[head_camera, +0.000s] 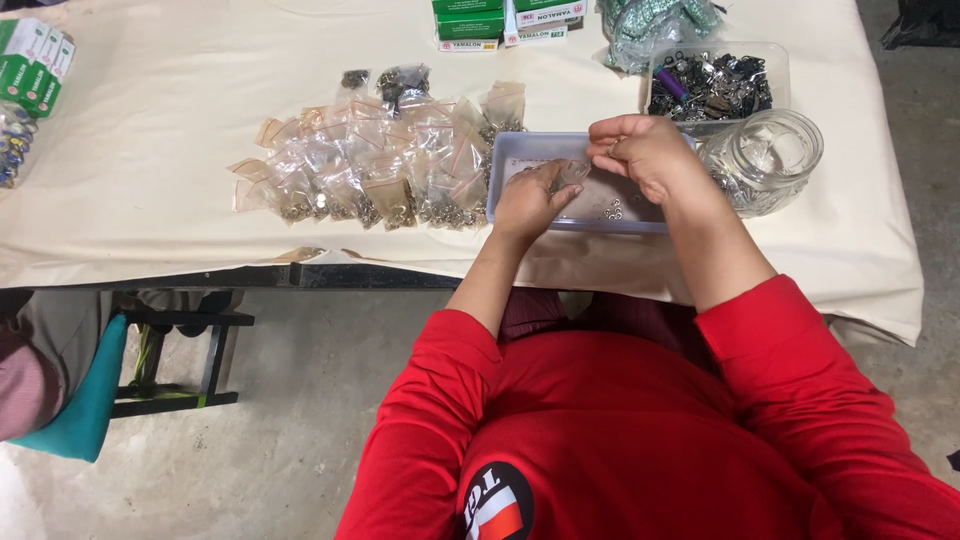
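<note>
My left hand (528, 198) and my right hand (645, 152) are over a shallow pale blue tray (503, 160) that holds small metal rings (612, 210). Between them they hold a small clear plastic bag (570, 174); the left pinches its lower edge, the right its top. Both hands wear nothing, and red sleeves cover my upper arms.
A heap of several filled clear bags (380, 170) lies left of the tray. A glass jar (765, 160) and a clear tub of dark metal clips (715, 85) stand to the right. Green and white boxes (500, 22) sit at the back, more boxes (35, 62) far left. The table edge (300, 272) is near me.
</note>
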